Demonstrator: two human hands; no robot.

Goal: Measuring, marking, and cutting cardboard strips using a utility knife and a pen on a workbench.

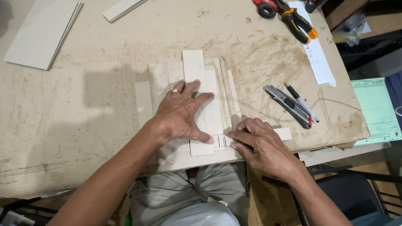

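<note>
My left hand [181, 113], with a gold ring, lies flat and spread on a long pale board strip [194, 67] that rests upright over a stack of similar strips [161, 77] near the table's front edge. My right hand [255, 142] presses its fingertips on a short horizontal strip [285, 133] that meets the long strip's lower end, where pencil marks show. Neither hand grips anything.
A utility knife [289, 106] and a pen [301, 102] lie right of the strips. Orange-handled pliers [298, 23], a red tape roll [264, 7] and a white paper strip [318, 58] sit at the far right. Grey boards [39, 33] lie at the far left. A green paper [377, 109] lies beyond the table edge.
</note>
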